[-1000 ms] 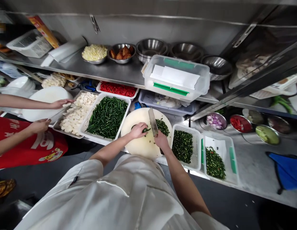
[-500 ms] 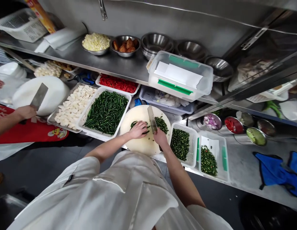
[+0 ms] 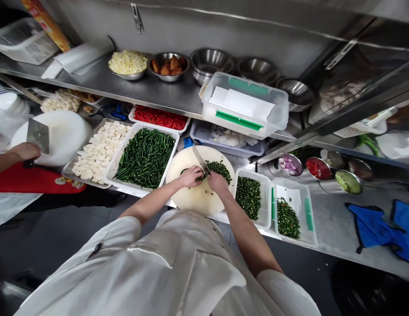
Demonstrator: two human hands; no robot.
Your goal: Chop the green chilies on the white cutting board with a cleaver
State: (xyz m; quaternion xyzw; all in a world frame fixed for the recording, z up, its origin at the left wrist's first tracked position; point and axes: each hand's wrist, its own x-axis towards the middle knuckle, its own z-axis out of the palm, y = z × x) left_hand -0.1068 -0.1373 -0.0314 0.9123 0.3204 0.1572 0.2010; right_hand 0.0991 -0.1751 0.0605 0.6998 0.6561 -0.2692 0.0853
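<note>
My right hand (image 3: 218, 182) is closed round the handle of a cleaver (image 3: 199, 159), its blade angled up and left over a round cutting board (image 3: 204, 205). Curled fingers of my left hand (image 3: 190, 176) press down on some green chillies, mostly hidden under it, right beside the blade. Chopped green chilli (image 3: 219, 169) lies heaped on the board to the right of the cleaver. Whole green chillies (image 3: 146, 158) fill a white basket left of the board. To the right stand a basket of chopped chilli (image 3: 248, 197) and a clear box (image 3: 308, 235) with more.
A co-worker's hand (image 3: 26, 151) holds another cleaver (image 3: 38, 135) over a white board at far left. Sliced white pieces (image 3: 97, 153) lie in a tray between us. A lidded box (image 3: 245, 103) overhangs the shelf edge above my board. Blue cloths (image 3: 372, 226) lie at right.
My cleaver has tilted left and come closer to my left hand, whose fingers are more bunched. The co-worker's cleaver has shifted left and turned its broad face. The view has moved slightly.
</note>
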